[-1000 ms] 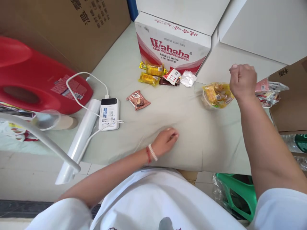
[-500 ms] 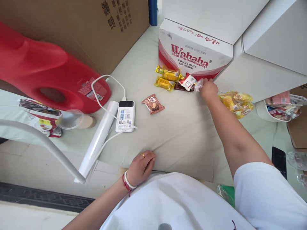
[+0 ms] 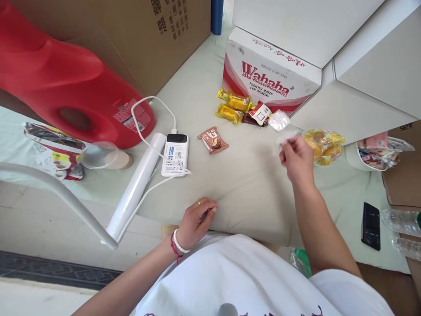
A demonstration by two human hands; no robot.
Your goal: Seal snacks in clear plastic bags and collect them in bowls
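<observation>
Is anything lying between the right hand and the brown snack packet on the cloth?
Nothing visible. Only bare cloth lies between the right hand and the brown packet. The fingers pinch something thin and clear, blurred.

"Wahaha" is printed in red on the white carton (image 3: pixel 268 79), with "PURIFIED WATER FOR DRINKING" beneath it. Chinese characters are printed on the brown cardboard box (image 3: pixel 164 30) and on the white power bank (image 3: pixel 175 154), too small to be read.
</observation>
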